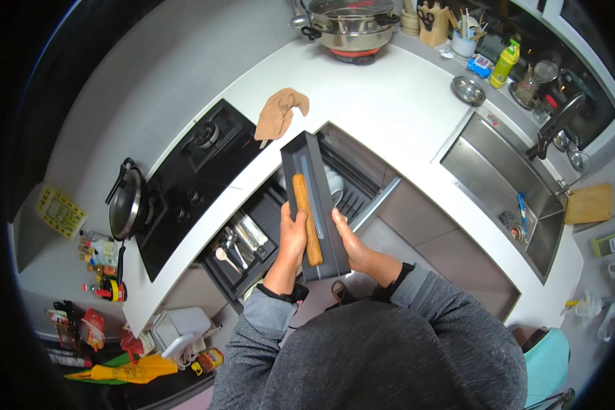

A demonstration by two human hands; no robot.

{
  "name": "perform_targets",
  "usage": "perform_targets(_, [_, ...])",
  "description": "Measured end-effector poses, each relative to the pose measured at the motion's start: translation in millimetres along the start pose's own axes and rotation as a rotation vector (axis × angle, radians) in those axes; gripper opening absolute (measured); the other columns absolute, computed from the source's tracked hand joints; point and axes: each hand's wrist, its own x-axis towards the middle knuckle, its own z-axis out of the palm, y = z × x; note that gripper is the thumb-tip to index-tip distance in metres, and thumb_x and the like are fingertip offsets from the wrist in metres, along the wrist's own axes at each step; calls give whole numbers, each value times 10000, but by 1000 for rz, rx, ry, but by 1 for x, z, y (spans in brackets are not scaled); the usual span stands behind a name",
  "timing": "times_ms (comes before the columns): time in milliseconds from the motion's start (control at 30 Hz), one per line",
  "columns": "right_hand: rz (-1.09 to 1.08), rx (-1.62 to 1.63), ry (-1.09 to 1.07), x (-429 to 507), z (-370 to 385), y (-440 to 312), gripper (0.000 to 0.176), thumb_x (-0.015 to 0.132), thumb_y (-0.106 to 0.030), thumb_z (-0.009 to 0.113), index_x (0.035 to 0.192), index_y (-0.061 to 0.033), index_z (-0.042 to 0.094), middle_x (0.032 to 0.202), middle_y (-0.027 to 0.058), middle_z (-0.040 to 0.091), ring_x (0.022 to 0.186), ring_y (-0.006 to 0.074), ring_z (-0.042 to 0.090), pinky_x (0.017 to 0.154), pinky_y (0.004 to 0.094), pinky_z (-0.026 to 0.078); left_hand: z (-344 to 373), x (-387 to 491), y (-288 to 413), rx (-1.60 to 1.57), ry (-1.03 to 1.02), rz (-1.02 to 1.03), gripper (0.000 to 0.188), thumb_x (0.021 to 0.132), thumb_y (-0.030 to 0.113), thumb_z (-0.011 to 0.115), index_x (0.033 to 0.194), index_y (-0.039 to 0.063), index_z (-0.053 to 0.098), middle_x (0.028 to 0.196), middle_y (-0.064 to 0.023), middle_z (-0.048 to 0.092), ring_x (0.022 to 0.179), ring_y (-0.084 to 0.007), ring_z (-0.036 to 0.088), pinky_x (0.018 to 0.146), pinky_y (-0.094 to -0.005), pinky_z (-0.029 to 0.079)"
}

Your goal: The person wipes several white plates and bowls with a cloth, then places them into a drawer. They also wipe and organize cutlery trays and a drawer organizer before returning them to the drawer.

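Observation:
Both hands carry a long dark grey drawer organizer tray (331,246), lifted above the open drawers. My left hand (293,233) grips its left side, thumb over the rim near a wooden rolling pin (307,220). My right hand (349,243) presses against the tray's right side. Beside the rolling pin in the tray lies a bluish, translucent long item (310,197). Below and left, an open cutlery drawer (212,279) holds spoons and other utensils in compartments. Behind the tray, another open drawer (376,202) holds white bowls (334,185), partly hidden by the tray.
A brown cloth (277,115) lies on the white counter (379,92) beside the black gas hob (195,174). A lidded pan (128,205) stands on the hob's left part. The steel sink (492,169) is at right, a large steamer pot (356,31) at the back.

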Motion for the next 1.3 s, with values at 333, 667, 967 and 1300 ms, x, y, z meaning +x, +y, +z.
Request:
perform_targets(333, [94, -220, 155, -3, -18, 21, 786, 944, -674, 282, 1424, -58, 368, 1356, 135, 495, 1197, 238, 525, 944, 343, 471, -5, 16, -19, 49, 38, -21, 364, 970, 114, 439, 1306, 23, 330, 1134, -154, 540, 1014, -224, 546, 907, -338, 431])
perform_targets(667, [-39, -1201, 523, -27, -40, 6, 647, 907, -589, 494, 918, 34, 669, 808, 261, 662, 840, 377, 665, 728, 432, 510, 14, 51, -49, 49, 45, -8, 411, 968, 95, 427, 1346, 63, 268, 1163, -167, 507, 1039, -237, 524, 917, -347, 423])
perform_targets(967, [14, -955, 544, -15, -119, -50, 445, 768, -360, 616, 924, 55, 650, 814, 198, 677, 782, 304, 674, 698, 393, 506, 87, 90, -27, 48, -154, -104, 560, 973, 141, 454, 1469, 74, 203, 1238, -183, 516, 1080, -244, 534, 933, -352, 426])
perform_targets(1300, [-186, -982, 699, 5, -211, -111, 412, 722, -304, 662, 923, 54, 622, 823, 227, 667, 804, 348, 670, 729, 412, 509, 150, 125, -61, 191, -273, -110, 590, 1006, 324, 481, 1490, 65, 265, 1437, -168, 402, 1257, -240, 449, 1015, -315, 385])
